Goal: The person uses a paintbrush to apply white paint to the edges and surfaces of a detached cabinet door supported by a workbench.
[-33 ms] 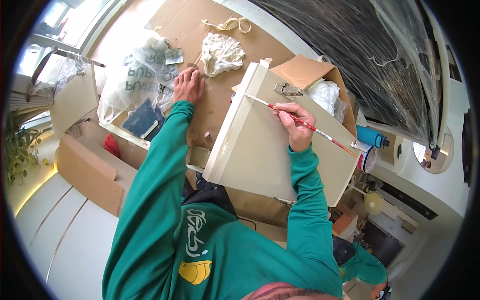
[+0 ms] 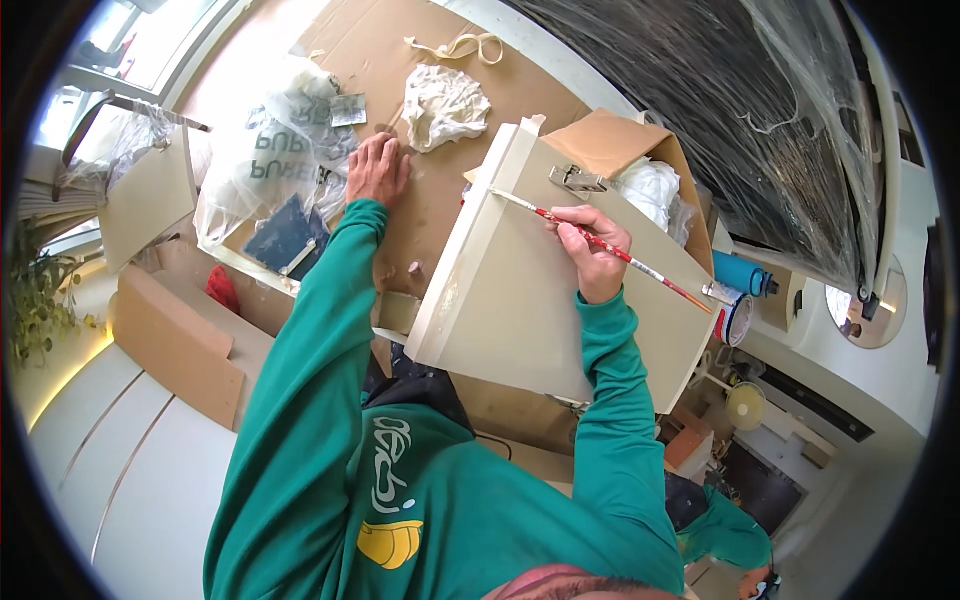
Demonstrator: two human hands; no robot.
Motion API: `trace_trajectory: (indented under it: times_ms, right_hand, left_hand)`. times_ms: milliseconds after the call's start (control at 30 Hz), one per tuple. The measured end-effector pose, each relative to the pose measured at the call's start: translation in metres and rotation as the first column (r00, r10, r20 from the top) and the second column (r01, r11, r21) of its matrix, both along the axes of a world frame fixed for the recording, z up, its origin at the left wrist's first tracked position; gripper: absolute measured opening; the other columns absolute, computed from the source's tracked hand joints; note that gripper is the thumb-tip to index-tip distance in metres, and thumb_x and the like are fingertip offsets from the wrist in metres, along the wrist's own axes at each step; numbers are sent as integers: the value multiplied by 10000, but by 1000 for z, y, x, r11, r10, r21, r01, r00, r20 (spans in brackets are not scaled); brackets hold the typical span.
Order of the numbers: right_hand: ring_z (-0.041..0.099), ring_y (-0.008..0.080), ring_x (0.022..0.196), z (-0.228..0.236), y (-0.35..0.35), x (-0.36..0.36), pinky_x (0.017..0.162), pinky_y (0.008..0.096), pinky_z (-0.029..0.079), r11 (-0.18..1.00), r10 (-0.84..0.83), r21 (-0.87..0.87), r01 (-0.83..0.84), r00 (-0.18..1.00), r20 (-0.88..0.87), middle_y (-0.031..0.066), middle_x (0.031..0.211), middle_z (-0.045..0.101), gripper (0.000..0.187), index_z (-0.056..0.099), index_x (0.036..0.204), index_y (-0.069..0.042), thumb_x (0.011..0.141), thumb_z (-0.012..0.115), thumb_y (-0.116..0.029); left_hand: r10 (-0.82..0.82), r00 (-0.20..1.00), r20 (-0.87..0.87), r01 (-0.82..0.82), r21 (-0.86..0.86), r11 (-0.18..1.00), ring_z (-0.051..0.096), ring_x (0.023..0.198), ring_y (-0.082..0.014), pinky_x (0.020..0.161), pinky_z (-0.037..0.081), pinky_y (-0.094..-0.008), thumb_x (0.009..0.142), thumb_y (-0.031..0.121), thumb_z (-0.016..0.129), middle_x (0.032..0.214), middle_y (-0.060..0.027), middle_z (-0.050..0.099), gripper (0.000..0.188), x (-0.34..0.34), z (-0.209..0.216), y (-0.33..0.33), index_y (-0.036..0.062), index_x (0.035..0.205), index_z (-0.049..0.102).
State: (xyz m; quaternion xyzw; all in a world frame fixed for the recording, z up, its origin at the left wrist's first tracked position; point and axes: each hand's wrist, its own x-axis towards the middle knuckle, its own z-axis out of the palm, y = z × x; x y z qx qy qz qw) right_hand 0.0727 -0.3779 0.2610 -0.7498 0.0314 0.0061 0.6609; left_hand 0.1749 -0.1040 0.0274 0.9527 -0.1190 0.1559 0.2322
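My right hand [image 2: 597, 258] is closed around a thin paintbrush [image 2: 655, 275] with a red and white handle. The pale bristle end rests at the raised long edge of a beige cabinet door panel [image 2: 520, 310]. A metal hinge [image 2: 578, 180] is fixed near the panel's far side. To the left of the panel, my left hand [image 2: 376, 172] lies palm down on a brown cardboard sheet [image 2: 360, 50], its fingers stretched out and holding nothing. Just beyond it is a crumpled off-white cloth [image 2: 446, 108].
Left of my hand lie a clear plastic bag [image 2: 270, 150] and a dark blue sheet [image 2: 283, 238]. Past the panel stand an open cardboard box [image 2: 685, 165], a blue bottle [image 2: 742, 274] and a round tin [image 2: 735, 318]. A co-worker in green [image 2: 725, 530] is at lower right.
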Motion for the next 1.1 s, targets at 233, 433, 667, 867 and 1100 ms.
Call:
trace_trajectory:
  times_ms: [233, 433, 667, 867, 1100]
  right_hand:
    - [657, 178, 865, 8, -12, -8, 832, 288, 525, 973, 205, -101, -206, 979, -18, 126, 916, 680, 160, 674, 1011, 69, 889, 589, 10]
    - [643, 136, 828, 12, 1, 7, 784, 264, 518, 974, -40, -217, 66, 992, 124, 101, 903, 695, 169, 697, 1017, 31, 868, 618, 43]
    - [594, 208, 884, 70, -27, 26, 807, 317, 479, 913, 203, -402, -75, 936, 287, 107, 925, 701, 236, 706, 1030, 23, 825, 590, 25]
    - [573, 217, 974, 76, -25, 58, 873, 340, 486, 876, 324, -417, -241, 935, 141, 107, 925, 691, 254, 719, 1011, 11, 799, 577, 13]
    - [575, 242, 1009, 70, -23, 73, 915, 357, 475, 764, 475, -551, -337, 871, 127, 68, 899, 709, 228, 755, 963, -52, 763, 653, -13]
  left_hand:
    - [12, 1000, -14, -13, -35, 999, 523, 1167, -305, 989, 398, -447, 874, 257, 639, 1236, -87, 554, 313, 0, 3, 0, 106, 1141, 577]
    - [1, 1000, -18, -1, -27, 1000, 521, 1171, -307, 992, 398, -447, 875, 251, 637, 1235, -89, 554, 310, 0, 2, -1, 110, 1144, 580]
    - [7, 1000, -18, -7, -19, 1000, 516, 1177, -307, 986, 404, -443, 874, 260, 630, 1240, -94, 548, 317, 0, 0, -1, 96, 1138, 572]
    - [-4, 1000, -30, 3, -24, 1000, 511, 1188, -313, 994, 399, -447, 874, 262, 630, 1246, -96, 547, 335, 1, 0, 0, 82, 1151, 574]
    - [6, 1000, -22, -7, -20, 1000, 509, 1190, -314, 1002, 397, -444, 870, 253, 634, 1252, -96, 543, 347, 0, 0, 0, 76, 1162, 573]
